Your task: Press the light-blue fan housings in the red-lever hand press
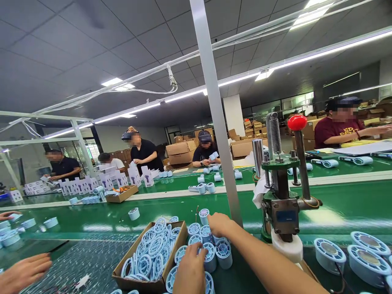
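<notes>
My right hand (219,225) reaches in from the right, fingers curled down over a pale blue round housing (218,240) that it mostly covers; the fingertips are hidden. Just left of it stands another blue housing (203,216) with a thin wire. Lower down, my left hand (190,267) hovers over the cluster, fingers bent and apart, close to a spoked blue housing (209,254). Whether it touches one is unclear. Beside the left hand a cardboard box (183,234) holds many pale blue rings (156,247).
A hand press (284,212) with a red-knobbed lever stands right, near larger blue housings (330,253). A metal post (219,106) rises ahead. At left, another person's hands (26,271) are over the bench and bubble wrap (101,261). Co-workers sit and stand beyond the green conveyor (171,208).
</notes>
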{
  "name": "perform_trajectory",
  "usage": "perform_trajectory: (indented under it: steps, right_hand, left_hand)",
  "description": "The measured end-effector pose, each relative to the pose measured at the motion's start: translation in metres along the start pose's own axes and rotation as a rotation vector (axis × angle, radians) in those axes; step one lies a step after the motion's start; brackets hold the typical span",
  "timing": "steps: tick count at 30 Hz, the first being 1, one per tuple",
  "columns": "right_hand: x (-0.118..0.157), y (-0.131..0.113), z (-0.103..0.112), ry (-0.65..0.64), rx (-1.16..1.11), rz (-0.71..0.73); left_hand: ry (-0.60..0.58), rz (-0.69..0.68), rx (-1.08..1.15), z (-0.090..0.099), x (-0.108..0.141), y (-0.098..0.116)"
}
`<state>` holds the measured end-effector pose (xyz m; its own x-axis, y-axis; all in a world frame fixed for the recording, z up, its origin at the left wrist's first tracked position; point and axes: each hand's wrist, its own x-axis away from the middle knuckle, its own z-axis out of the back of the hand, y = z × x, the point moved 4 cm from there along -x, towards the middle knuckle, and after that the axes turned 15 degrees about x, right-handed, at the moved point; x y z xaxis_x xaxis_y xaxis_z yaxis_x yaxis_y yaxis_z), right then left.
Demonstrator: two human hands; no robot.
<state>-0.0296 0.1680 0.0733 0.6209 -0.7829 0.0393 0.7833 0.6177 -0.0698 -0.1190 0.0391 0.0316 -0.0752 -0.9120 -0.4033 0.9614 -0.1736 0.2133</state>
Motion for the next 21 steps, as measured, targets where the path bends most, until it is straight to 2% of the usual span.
perform_trajectory:
  steps: [3,6,8,10,13,15,16,18,21]
  right_hand:
    - [0.045,-0.010,-0.005,0.297,-0.119,-0.017]
    - [0.089,-0.009,-0.032,0.390,-0.204,0.012]
    - [0.105,0.011,-0.050,0.407,-0.225,-0.012]
    - [0.110,0.045,-0.059,0.442,-0.230,-0.073]
    - [0.104,0.097,-0.058,0.475,-0.237,-0.152]
    - [0.099,0.115,-0.056,0.467,-0.244,-0.165]
    - [0.096,0.116,-0.058,0.450,-0.247,-0.155]
    - [0.090,0.101,-0.065,0.389,-0.253,-0.107]
    - [0.085,0.048,-0.083,0.242,-0.267,0.005]
  left_hand:
    - [-0.036,0.049,0.056,0.026,-0.056,-0.022]
    - [-0.116,0.046,0.068,0.023,-0.115,-0.043]
    - [-0.211,0.027,0.074,0.007,-0.146,-0.050]
    - [-0.317,0.000,0.075,-0.012,-0.169,-0.049]
    - [-0.443,-0.027,0.055,-0.032,-0.189,-0.039]
    - [-0.478,-0.014,0.019,-0.033,-0.198,-0.031]
    - [-0.475,0.002,-0.006,-0.030,-0.202,-0.027]
    - [-0.426,0.043,-0.061,-0.014,-0.209,-0.018]
    - [-0.305,0.084,-0.136,0.021,-0.205,0.001]
